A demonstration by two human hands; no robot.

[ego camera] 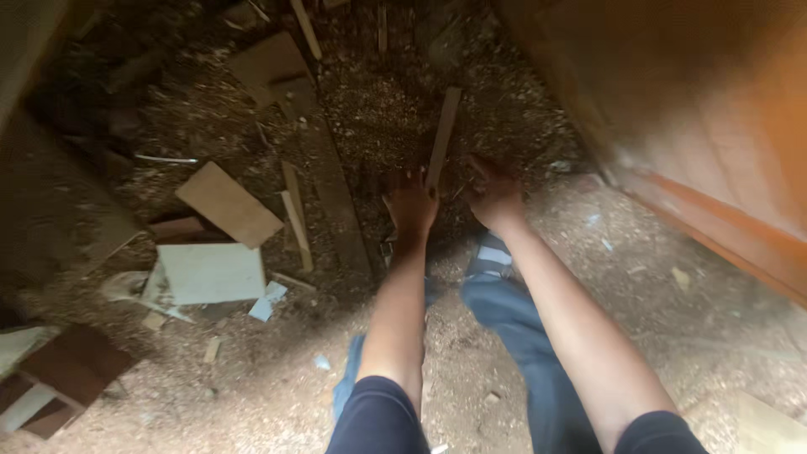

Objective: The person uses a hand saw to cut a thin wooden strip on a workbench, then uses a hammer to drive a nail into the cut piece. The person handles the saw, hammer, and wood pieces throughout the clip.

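Sawdust covered the floor (277, 395) where both hands reached a thin wooden strip (443, 134) at centre frame, left hand (411, 206) spread open beside it, right hand (494, 197) blurred, its hold unclear; a two-handed lift looked steadiest.

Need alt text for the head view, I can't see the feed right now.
Both bare hands, left hand and right hand, reach down to a narrow wooden strip on a sawdust-covered floor. Offcut boards lie left; an orange wooden panel stands right.
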